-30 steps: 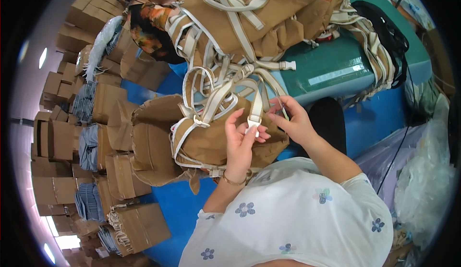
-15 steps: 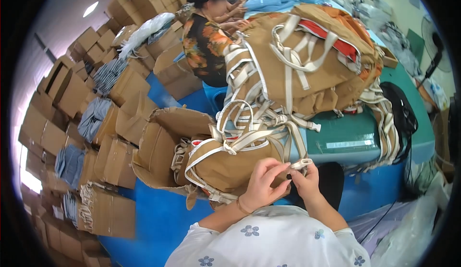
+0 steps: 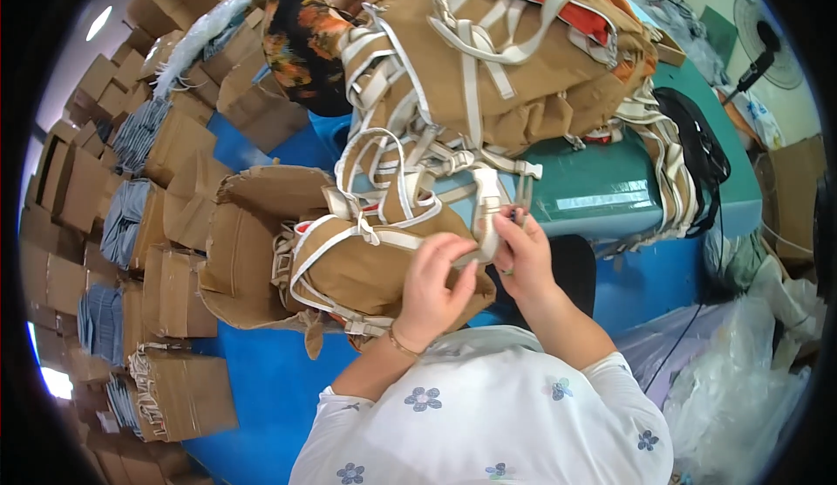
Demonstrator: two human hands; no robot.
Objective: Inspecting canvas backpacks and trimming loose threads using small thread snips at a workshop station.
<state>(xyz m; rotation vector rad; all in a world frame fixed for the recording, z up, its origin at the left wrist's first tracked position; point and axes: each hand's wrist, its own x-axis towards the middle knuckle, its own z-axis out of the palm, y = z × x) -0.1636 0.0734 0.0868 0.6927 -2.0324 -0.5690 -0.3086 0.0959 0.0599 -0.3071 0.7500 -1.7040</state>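
My left hand (image 3: 436,283) is closed, thumb and fingertips meeting at the end of a cream webbing strap (image 3: 490,239). On its upper end a white plastic buckle (image 3: 486,187) points away from me. My right hand (image 3: 526,258) closes round the other side of that strap. A slim grey two-pronged tool (image 3: 524,190), apparently thread snips, sticks up from the right fingers; its handle is hidden. Just beyond and left of my hands lies a brown bag with white piping (image 3: 375,267), partly over a carton. A large brown backpack (image 3: 514,92) with cream straps rests on the table.
The green tabletop (image 3: 602,175) carries a black bag (image 3: 693,162) at its right. An open carton (image 3: 240,258) stands left. Another person (image 3: 305,44) works at the far left. Stacked cartons (image 3: 179,293) fill the left; clear plastic bags (image 3: 724,398) lie at lower right.
My view has shifted, so the scene sits further up and left. The white buckle now stands up above my fingers. The two-pronged tool now shows at my right hand.
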